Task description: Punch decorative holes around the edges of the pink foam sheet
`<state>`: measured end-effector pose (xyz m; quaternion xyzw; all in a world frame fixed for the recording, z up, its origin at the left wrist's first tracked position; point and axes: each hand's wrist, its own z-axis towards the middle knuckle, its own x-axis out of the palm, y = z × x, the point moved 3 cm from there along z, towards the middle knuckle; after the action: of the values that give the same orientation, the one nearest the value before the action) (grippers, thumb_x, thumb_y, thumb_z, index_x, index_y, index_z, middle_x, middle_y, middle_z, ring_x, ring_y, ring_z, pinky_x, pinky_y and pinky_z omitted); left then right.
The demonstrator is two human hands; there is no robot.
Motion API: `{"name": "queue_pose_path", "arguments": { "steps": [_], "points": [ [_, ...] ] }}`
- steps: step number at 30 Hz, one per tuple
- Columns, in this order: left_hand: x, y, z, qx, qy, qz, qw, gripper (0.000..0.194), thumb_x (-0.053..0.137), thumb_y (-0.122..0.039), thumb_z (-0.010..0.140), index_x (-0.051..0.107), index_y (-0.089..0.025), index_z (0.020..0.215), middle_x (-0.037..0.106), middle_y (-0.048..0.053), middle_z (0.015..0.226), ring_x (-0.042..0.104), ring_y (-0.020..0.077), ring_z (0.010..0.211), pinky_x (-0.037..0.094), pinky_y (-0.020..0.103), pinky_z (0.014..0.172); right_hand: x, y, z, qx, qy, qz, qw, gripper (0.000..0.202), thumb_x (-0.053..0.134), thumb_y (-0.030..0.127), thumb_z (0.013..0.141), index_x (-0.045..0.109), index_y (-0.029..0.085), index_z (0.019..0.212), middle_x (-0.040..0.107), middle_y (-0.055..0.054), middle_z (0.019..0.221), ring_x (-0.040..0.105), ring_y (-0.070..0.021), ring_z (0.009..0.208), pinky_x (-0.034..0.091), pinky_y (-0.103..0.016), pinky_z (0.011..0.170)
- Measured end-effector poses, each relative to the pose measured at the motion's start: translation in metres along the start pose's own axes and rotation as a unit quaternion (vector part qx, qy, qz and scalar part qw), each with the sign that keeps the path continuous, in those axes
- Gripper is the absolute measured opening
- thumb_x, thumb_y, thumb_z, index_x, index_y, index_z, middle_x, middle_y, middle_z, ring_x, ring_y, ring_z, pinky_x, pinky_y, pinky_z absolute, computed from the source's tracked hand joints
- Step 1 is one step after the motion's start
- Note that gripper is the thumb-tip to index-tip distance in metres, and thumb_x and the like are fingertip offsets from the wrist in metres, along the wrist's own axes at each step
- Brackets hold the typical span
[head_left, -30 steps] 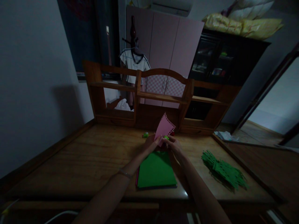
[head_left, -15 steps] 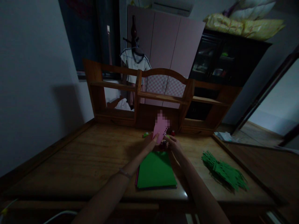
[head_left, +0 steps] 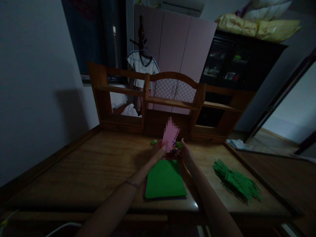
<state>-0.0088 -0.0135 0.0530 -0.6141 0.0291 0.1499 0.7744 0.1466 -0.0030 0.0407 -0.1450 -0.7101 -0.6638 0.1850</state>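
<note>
A sheet of pink paper (head_left: 170, 134) stands tilted in my left hand (head_left: 160, 148), its thumb pressed on the lower part. Dark holes run in a row down the paper's right edge. My right hand (head_left: 186, 151) is closed on a small green craft punch (head_left: 179, 144), just right of that edge; its fingers are partly hidden. Below the hands lies a stack of green paper (head_left: 165, 181), with pink showing at its left side. Several small dark and coloured things (head_left: 174, 151) sit behind the hands, too dim to name.
A small green-and-white thing (head_left: 154, 142) stands left of the hands. To the right lies a heap of cut green paper (head_left: 235, 179). A wooden shelf unit (head_left: 170, 102) rises along the back of the wooden desk (head_left: 98, 164).
My right hand has shifted slightly right with the green punch, away from the paper's edge. The red thing behind it is now covered. My left hand and the paper have hardly moved.
</note>
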Motion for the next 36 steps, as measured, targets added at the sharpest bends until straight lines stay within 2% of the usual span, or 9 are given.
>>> {"name": "queue_pose_path", "arguments": {
  "steps": [2,5,10,17,21,26,33,36],
  "points": [
    [-0.001,-0.001,0.000,0.010,-0.008,0.000,1.000,0.044,0.049,-0.051,0.082,0.066,-0.011,0.089,0.068,0.009,0.077,0.064,0.0173,0.068,0.045,0.019,0.050,-0.003,-0.001,0.003,0.005,0.000,0.004,1.000,0.037,0.056,0.051,0.079,0.065,0.015,0.082,0.069,-0.006,0.073,0.051,-0.0071,0.042,0.041,-0.018,0.038],
    [-0.001,0.002,0.001,0.022,0.015,0.010,1.000,0.044,0.047,-0.053,0.083,0.067,-0.013,0.086,0.069,0.008,0.078,0.064,0.0166,0.068,0.045,0.019,0.051,-0.008,-0.004,0.009,0.005,0.004,0.019,1.000,0.039,0.056,0.053,0.079,0.064,0.015,0.079,0.068,-0.005,0.070,0.050,-0.0067,0.041,0.040,-0.017,0.037],
    [0.000,0.007,0.004,0.028,0.026,0.013,0.999,0.048,0.044,-0.055,0.084,0.067,-0.014,0.091,0.069,0.007,0.081,0.063,0.0157,0.066,0.045,0.019,0.049,-0.012,-0.008,0.014,0.007,0.021,0.033,0.999,0.040,0.054,0.054,0.080,0.064,0.015,0.080,0.067,-0.004,0.067,0.050,-0.0070,0.040,0.041,-0.018,0.038],
    [0.001,0.007,0.006,0.054,0.017,0.019,0.998,0.042,0.046,-0.050,0.085,0.066,-0.014,0.094,0.069,0.008,0.089,0.064,0.0163,0.076,0.049,0.020,0.063,-0.009,-0.007,0.011,0.012,0.021,0.036,0.999,0.039,0.053,0.052,0.082,0.063,0.014,0.081,0.067,-0.005,0.066,0.051,-0.0072,0.040,0.041,-0.018,0.037],
    [0.001,0.005,0.004,0.045,0.015,0.010,0.999,0.040,0.046,-0.047,0.085,0.066,-0.014,0.095,0.069,0.008,0.089,0.064,0.0169,0.077,0.049,0.019,0.061,-0.008,-0.007,0.011,0.012,0.015,0.036,0.999,0.039,0.053,0.052,0.081,0.063,0.015,0.079,0.066,-0.005,0.065,0.049,-0.0071,0.039,0.041,-0.018,0.036],
    [0.001,0.003,0.002,0.045,0.028,0.012,0.999,0.044,0.042,-0.050,0.086,0.066,-0.014,0.093,0.069,0.007,0.083,0.064,0.0162,0.068,0.046,0.019,0.053,-0.007,-0.006,0.010,0.013,0.014,0.021,1.000,0.043,0.052,0.056,0.080,0.064,0.015,0.082,0.067,-0.006,0.068,0.050,-0.0076,0.040,0.041,-0.019,0.037],
    [-0.002,0.001,0.004,0.056,0.015,0.032,0.998,0.041,0.046,-0.048,0.085,0.067,-0.013,0.092,0.069,0.008,0.087,0.064,0.0170,0.075,0.048,0.020,0.061,-0.002,-0.001,0.004,0.004,0.011,0.023,1.000,0.041,0.054,0.055,0.079,0.065,0.015,0.081,0.068,-0.006,0.071,0.051,-0.0085,0.042,0.041,-0.019,0.037],
    [0.000,0.003,0.004,0.050,0.014,0.024,0.998,0.042,0.046,-0.049,0.084,0.066,-0.013,0.093,0.069,0.008,0.086,0.064,0.0170,0.074,0.048,0.020,0.059,-0.003,-0.002,0.004,0.000,0.004,0.033,0.999,0.041,0.056,0.055,0.078,0.065,0.015,0.078,0.067,-0.005,0.068,0.049,-0.0078,0.042,0.041,-0.018,0.038]
  ]
}}
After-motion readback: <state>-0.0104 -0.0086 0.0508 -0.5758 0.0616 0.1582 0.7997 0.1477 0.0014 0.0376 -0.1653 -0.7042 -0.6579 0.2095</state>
